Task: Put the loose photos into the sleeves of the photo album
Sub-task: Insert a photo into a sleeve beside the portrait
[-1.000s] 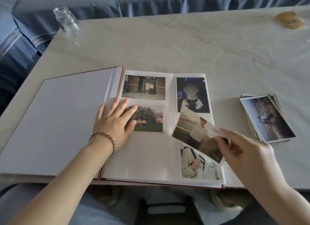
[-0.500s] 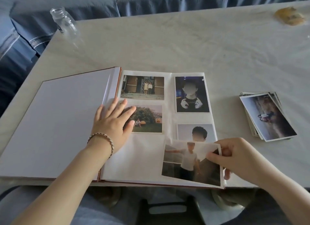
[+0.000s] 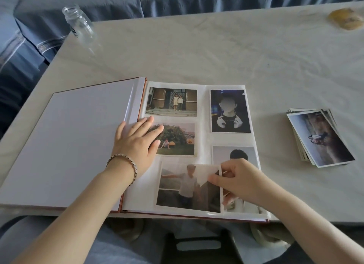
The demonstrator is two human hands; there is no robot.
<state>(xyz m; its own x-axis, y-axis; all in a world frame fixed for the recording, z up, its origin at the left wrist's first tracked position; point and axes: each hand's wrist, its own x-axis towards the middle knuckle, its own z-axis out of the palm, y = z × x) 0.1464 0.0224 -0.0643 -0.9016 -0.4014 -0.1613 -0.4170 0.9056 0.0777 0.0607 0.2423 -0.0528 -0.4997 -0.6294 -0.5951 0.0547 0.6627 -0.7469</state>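
Standing at the far left corner of the bench (image 3: 216, 53) is a clear glass jar (image 3: 79, 24) with no lid. Nearer, the photo album (image 3: 78, 141) lies open along the near edge, its left side a blank white page. The left grip (image 3: 136, 141), with a bracelet (image 3: 126, 163) at the wrist, lies flat across the spine onto the right page, fingers straight and slightly spread, the fingertips (image 3: 157, 128) resting on the garden photo (image 3: 177, 139) in its sleeve. Above that sits the doorway photo (image 3: 171, 102), also sleeved, at the page's far left corner. Below the garden photo, at the near edge of the page, is the loose photo (image 3: 187, 187) of a figure in white; it looks hazy, so it seems to lie at least partly under the sleeve's film. The right grip (image 3: 236, 181) pinches its upper right corner between thumb and fingers, where a pale flap is bent up. That grip covers much of a portrait (image 3: 234, 154) in the right column, below the dark portrait (image 3: 230, 111). Well apart, toward the right edge of the bench, rests the stack of loose photos (image 3: 319, 137), slightly fanned, face up. At the far right corner lies a small yellow object (image 3: 346, 18), too blurred to name
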